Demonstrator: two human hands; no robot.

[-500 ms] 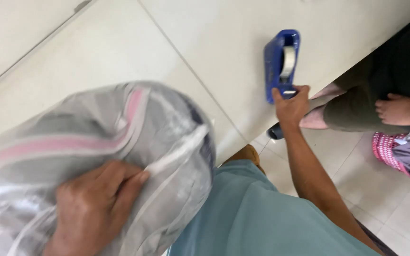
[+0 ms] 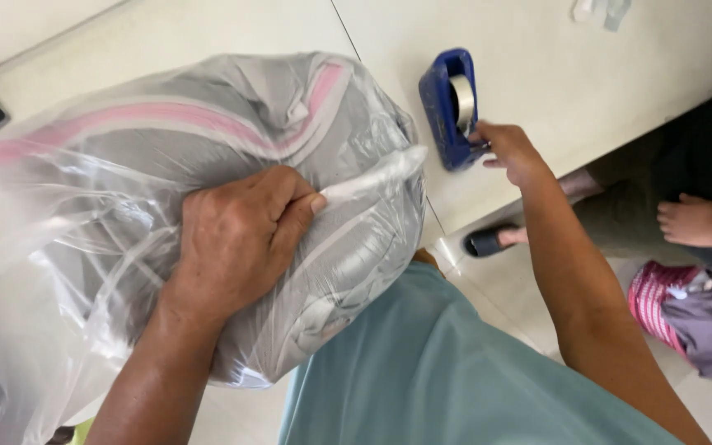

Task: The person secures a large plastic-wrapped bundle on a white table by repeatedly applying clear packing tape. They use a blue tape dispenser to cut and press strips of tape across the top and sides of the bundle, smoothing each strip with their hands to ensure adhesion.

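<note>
Head view: grey and pink folded cloth already sits inside the clear plastic bag (image 2: 166,214) on the white bench (image 2: 603,91). Left hand (image 2: 236,239) fingers pinch its gathered neck closed. Right hand (image 2: 511,152) fingers touch the blue tape dispenser (image 2: 448,107), seemingly holding nothing; the neck is untaped.

Bagged bundle (image 2: 208,165) — blue tape dispenser (image 2: 448,107)

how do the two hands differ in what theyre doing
The left hand is closed, pinching the gathered neck of the clear plastic bag; the right hand reaches out to the blue tape dispenser, fingers at its front end. The left lies near the body, the right stretched further away. Both are bare.
</note>
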